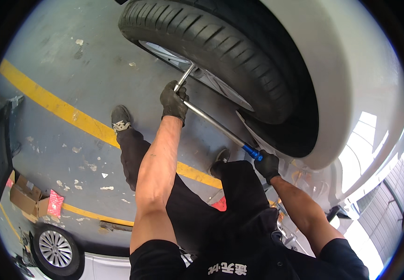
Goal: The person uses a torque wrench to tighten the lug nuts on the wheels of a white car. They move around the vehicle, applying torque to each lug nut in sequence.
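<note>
Both hands wear dark gloves and are closed around a long metal wrench [213,122] that runs on a slant from the wheel down toward the person's right. The left hand [173,100] is wrapped tight around the bar near its bend, close to where the short end of the wrench goes in at the wheel's silver rim [197,70]. The right hand [267,164] grips the far end, fingers curled over the blue handle [252,152], just under the edge of the wheel arch. The wrench lies across the face of the wheel, below the black tyre [211,42], whose tread fills the top middle of the view. The tyre sits in the arch of a white car body [351,70] that curves across the right side. Below the arms are the person's dark trousers and two shoes, the left shoe [120,119] planted on the grey concrete floor [71,70] beside a yellow painted line [62,109], the right shoe [220,158] partly hidden by the knee. Small scraps of paper and flecks lie scattered on the floor. In the lower left corner stand a cardboard box [24,196] with a red packet [55,204] next to it, and another car wheel [55,248] with a spoked silver rim.
</note>
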The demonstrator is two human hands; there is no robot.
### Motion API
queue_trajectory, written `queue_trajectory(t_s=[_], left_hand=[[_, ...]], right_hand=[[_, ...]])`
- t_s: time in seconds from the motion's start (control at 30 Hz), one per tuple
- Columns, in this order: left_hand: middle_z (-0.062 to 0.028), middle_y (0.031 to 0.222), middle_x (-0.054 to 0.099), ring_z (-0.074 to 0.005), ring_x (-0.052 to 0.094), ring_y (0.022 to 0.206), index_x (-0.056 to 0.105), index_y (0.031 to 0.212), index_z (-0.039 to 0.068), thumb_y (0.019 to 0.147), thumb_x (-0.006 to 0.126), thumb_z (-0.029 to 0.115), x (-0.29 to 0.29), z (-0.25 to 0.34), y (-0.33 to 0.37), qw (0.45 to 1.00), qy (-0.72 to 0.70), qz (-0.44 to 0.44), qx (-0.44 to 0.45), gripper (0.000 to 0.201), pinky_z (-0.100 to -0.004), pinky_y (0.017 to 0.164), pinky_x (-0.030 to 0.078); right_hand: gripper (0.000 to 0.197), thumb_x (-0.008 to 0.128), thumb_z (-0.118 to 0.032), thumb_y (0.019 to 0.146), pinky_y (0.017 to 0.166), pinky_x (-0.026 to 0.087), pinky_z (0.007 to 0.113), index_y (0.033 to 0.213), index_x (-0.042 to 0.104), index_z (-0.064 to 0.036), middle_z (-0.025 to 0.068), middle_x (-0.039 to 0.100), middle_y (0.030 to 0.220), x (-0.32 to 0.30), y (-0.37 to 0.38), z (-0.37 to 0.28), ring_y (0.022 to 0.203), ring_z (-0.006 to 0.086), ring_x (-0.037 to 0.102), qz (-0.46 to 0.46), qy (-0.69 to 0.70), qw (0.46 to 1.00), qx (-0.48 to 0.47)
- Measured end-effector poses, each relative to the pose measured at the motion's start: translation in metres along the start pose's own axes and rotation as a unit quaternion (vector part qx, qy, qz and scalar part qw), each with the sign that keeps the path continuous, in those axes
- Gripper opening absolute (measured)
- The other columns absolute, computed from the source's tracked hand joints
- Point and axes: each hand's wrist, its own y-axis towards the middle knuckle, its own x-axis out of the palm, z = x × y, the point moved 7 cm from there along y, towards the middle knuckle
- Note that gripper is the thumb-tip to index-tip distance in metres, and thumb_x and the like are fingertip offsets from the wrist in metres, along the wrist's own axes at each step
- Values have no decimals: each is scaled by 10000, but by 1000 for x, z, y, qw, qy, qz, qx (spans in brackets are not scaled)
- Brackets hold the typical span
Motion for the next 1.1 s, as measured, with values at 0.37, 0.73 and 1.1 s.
queue_trajectory(t_s=[0.37,0.73,1.1], left_hand=[[-59,584,511,-140,404,448,604,911,-2,930,476,167,0,10,19,997,2,-64,43,212,-292,451,332],[-72,658,568,-175,484,501,589,1041,37,969,525,193,-17,6,7,997,-52,-44,-38,183,-318,494,402],[-72,675,624,-190,641,647,683,923,9,934,635,233,-129,303,-294,949,103,87,285,229,-312,632,531]], right_hand=[[138,668,-194,751,628,518,503,864,633,-123,140,666,692,5,8,-4,696,395,673,94,54,994,-22],[438,738,-361,790,671,556,478,1155,637,-140,154,713,819,-112,-55,-50,747,381,696,7,15,997,-81],[555,700,-465,893,813,509,360,1293,582,-100,106,681,953,-211,-150,-279,898,218,666,-371,257,881,-141]])
